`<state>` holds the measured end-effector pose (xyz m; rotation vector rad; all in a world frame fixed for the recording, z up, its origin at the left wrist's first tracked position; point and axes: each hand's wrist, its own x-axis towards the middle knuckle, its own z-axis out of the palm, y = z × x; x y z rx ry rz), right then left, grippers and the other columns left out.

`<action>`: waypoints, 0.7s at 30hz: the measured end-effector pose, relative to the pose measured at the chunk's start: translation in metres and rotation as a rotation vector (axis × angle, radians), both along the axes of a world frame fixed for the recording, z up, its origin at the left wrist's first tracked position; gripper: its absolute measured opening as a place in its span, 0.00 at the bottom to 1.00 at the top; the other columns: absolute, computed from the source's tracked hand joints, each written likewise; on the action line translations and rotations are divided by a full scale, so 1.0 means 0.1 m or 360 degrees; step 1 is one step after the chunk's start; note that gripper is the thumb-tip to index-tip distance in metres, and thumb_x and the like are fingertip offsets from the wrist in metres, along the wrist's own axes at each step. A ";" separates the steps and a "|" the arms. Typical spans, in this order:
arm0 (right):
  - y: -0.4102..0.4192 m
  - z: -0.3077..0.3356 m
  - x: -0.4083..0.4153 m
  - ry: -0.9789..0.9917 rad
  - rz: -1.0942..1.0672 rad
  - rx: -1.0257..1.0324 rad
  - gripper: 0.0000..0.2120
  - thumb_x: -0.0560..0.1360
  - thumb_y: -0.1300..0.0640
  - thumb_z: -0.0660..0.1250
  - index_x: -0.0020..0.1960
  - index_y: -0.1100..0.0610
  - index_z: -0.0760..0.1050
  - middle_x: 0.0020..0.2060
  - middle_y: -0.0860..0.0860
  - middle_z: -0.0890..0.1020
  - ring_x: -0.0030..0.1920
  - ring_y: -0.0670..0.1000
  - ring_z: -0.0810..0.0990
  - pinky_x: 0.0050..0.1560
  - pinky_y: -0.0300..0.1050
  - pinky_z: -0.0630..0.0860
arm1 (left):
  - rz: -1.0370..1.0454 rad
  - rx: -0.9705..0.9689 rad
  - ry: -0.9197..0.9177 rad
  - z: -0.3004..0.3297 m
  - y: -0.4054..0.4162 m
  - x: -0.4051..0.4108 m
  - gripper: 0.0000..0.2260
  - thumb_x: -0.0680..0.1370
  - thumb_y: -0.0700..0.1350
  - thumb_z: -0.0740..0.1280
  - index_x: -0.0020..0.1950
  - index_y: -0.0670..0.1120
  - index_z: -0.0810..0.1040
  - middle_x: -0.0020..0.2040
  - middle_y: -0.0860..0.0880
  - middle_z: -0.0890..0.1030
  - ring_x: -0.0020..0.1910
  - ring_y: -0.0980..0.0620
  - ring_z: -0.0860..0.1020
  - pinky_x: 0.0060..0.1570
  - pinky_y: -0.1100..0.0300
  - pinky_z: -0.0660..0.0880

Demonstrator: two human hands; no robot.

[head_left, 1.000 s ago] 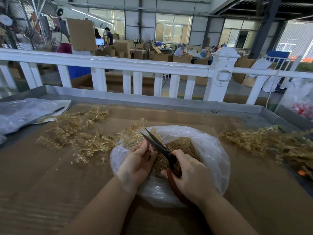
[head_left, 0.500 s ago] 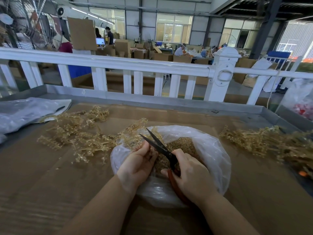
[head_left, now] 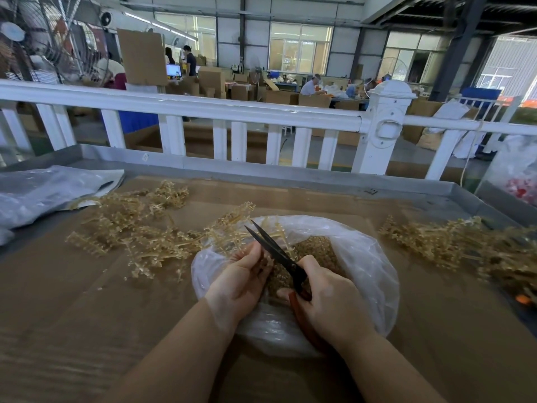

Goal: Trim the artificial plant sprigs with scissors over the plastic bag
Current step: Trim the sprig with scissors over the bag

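Over plastic bag [head_left: 363,257]: left hand [head_left: 241,282] pinches sprig [head_left: 232,228], right hand [head_left: 331,303] curled round scissors [head_left: 276,251] handles, blades slightly apart. Risks: blades close to left fingertips [head_left: 263,264], so nick likely; offcuts may miss bag. Sprig piles [head_left: 139,228] left and right of bag.

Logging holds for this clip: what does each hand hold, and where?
Right hand grips the scissors by their red-brown handles. Left hand pinches a sprig near its stem end, over the plastic bag.
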<state>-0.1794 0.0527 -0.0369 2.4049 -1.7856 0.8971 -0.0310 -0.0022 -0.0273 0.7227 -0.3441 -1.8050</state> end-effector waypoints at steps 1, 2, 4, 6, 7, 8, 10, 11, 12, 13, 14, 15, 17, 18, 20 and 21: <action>0.00 0.00 0.00 -0.0002 0.0000 -0.0006 0.19 0.74 0.36 0.62 0.53 0.50 0.68 0.38 0.45 0.77 0.37 0.45 0.77 0.37 0.38 0.73 | 0.0008 0.0000 -0.0016 0.00 0.00 0.00 0.04 0.78 0.37 0.62 0.44 0.41 0.75 0.44 0.43 0.79 0.44 0.51 0.77 0.56 0.59 0.73; 0.00 0.00 0.01 0.0000 -0.0001 -0.0014 0.19 0.74 0.36 0.62 0.53 0.50 0.68 0.38 0.45 0.78 0.37 0.45 0.77 0.37 0.39 0.73 | 0.0014 -0.0005 -0.0036 -0.01 0.00 0.00 0.04 0.78 0.37 0.63 0.44 0.41 0.75 0.44 0.44 0.79 0.43 0.51 0.78 0.54 0.60 0.74; 0.01 -0.01 0.01 0.0005 -0.0010 -0.0035 0.19 0.74 0.36 0.63 0.53 0.50 0.69 0.37 0.45 0.78 0.37 0.45 0.77 0.37 0.38 0.73 | 0.0024 -0.0026 -0.0058 -0.02 0.00 -0.01 0.05 0.78 0.37 0.63 0.44 0.41 0.75 0.43 0.44 0.79 0.42 0.52 0.78 0.53 0.60 0.74; 0.03 -0.01 0.02 -0.0015 -0.0028 -0.0057 0.18 0.73 0.37 0.64 0.53 0.49 0.70 0.37 0.45 0.78 0.36 0.44 0.77 0.34 0.34 0.69 | 0.0057 -0.0057 -0.0051 -0.03 0.01 -0.03 0.06 0.79 0.36 0.62 0.43 0.41 0.75 0.41 0.45 0.79 0.41 0.53 0.77 0.51 0.60 0.74; 0.04 -0.01 0.02 -0.0033 -0.0039 -0.0070 0.18 0.72 0.37 0.65 0.53 0.48 0.71 0.37 0.44 0.78 0.36 0.43 0.77 0.33 0.31 0.66 | 0.0078 -0.0065 -0.0042 -0.03 0.02 -0.03 0.07 0.79 0.36 0.62 0.42 0.42 0.75 0.40 0.46 0.79 0.41 0.53 0.77 0.50 0.60 0.74; 0.05 -0.01 0.01 -0.0049 -0.0048 -0.0083 0.18 0.72 0.37 0.66 0.53 0.48 0.71 0.37 0.43 0.78 0.36 0.43 0.77 0.33 0.29 0.64 | 0.0097 -0.0062 -0.0030 -0.02 0.02 -0.04 0.07 0.79 0.36 0.61 0.43 0.42 0.75 0.40 0.46 0.79 0.41 0.53 0.77 0.50 0.60 0.74; 0.05 -0.01 0.01 -0.0066 -0.0052 -0.0100 0.18 0.72 0.36 0.65 0.54 0.47 0.71 0.39 0.43 0.78 0.38 0.42 0.76 0.36 0.27 0.65 | 0.0134 -0.0030 0.0005 -0.02 0.02 -0.03 0.06 0.79 0.37 0.62 0.43 0.42 0.75 0.40 0.46 0.79 0.41 0.53 0.77 0.51 0.59 0.74; 0.05 -0.02 0.00 -0.0068 -0.0051 -0.0102 0.19 0.72 0.36 0.64 0.54 0.47 0.71 0.40 0.42 0.78 0.40 0.42 0.76 0.38 0.29 0.66 | 0.0147 -0.0011 0.0029 -0.01 0.02 -0.03 0.06 0.80 0.38 0.62 0.43 0.43 0.75 0.41 0.46 0.79 0.41 0.54 0.77 0.52 0.59 0.73; 0.04 -0.02 -0.01 -0.0065 -0.0049 -0.0103 0.19 0.72 0.35 0.64 0.55 0.47 0.71 0.41 0.42 0.77 0.41 0.42 0.76 0.39 0.31 0.68 | 0.0154 0.0003 0.0051 -0.01 0.01 -0.03 0.06 0.80 0.39 0.62 0.44 0.43 0.75 0.42 0.47 0.79 0.42 0.54 0.77 0.52 0.59 0.73; 0.04 -0.03 -0.01 -0.0055 -0.0046 -0.0101 0.19 0.72 0.36 0.64 0.55 0.47 0.71 0.41 0.42 0.77 0.41 0.43 0.75 0.40 0.32 0.68 | 0.0156 0.0011 0.0062 -0.01 0.01 -0.02 0.06 0.80 0.39 0.61 0.44 0.43 0.75 0.43 0.47 0.79 0.42 0.53 0.77 0.53 0.58 0.73; 0.03 -0.03 -0.01 -0.0044 -0.0042 -0.0092 0.19 0.72 0.36 0.64 0.56 0.47 0.71 0.41 0.42 0.77 0.42 0.43 0.75 0.40 0.32 0.68 | 0.0153 0.0012 0.0065 -0.01 0.00 -0.02 0.06 0.80 0.40 0.61 0.44 0.43 0.75 0.43 0.47 0.79 0.43 0.53 0.77 0.54 0.58 0.73; 0.03 -0.03 -0.01 -0.0034 -0.0035 -0.0077 0.19 0.72 0.35 0.63 0.56 0.46 0.70 0.42 0.42 0.77 0.42 0.43 0.75 0.41 0.32 0.68 | 0.0148 0.0007 0.0064 -0.01 0.00 -0.02 0.07 0.80 0.40 0.61 0.43 0.43 0.75 0.43 0.47 0.78 0.43 0.53 0.77 0.55 0.58 0.72; 0.02 -0.04 -0.02 -0.0030 -0.0017 -0.0055 0.20 0.72 0.35 0.62 0.57 0.46 0.70 0.43 0.43 0.77 0.43 0.43 0.75 0.42 0.34 0.70 | 0.0133 -0.0007 0.0057 -0.01 0.00 -0.02 0.07 0.80 0.40 0.61 0.42 0.43 0.75 0.43 0.46 0.78 0.43 0.52 0.77 0.56 0.57 0.72; 0.01 -0.05 -0.02 -0.0028 -0.0008 -0.0052 0.20 0.72 0.35 0.62 0.57 0.46 0.70 0.43 0.43 0.77 0.44 0.44 0.75 0.43 0.36 0.71 | 0.0126 -0.0012 0.0052 -0.02 0.00 -0.02 0.08 0.80 0.40 0.61 0.42 0.43 0.75 0.43 0.46 0.78 0.43 0.52 0.77 0.56 0.57 0.72; 0.00 -0.05 -0.02 -0.0018 0.0007 -0.0043 0.20 0.72 0.34 0.61 0.57 0.47 0.69 0.43 0.44 0.78 0.44 0.45 0.76 0.44 0.39 0.74 | 0.0119 -0.0021 0.0046 -0.03 0.00 -0.01 0.08 0.80 0.39 0.60 0.42 0.43 0.75 0.42 0.45 0.78 0.43 0.52 0.77 0.57 0.56 0.72; 0.00 -0.05 -0.02 -0.0016 0.0013 -0.0043 0.20 0.72 0.34 0.60 0.56 0.47 0.69 0.43 0.44 0.77 0.44 0.45 0.76 0.44 0.39 0.74 | 0.0115 -0.0025 0.0038 -0.04 -0.01 -0.01 0.08 0.80 0.39 0.60 0.43 0.42 0.74 0.42 0.45 0.78 0.43 0.52 0.77 0.57 0.56 0.72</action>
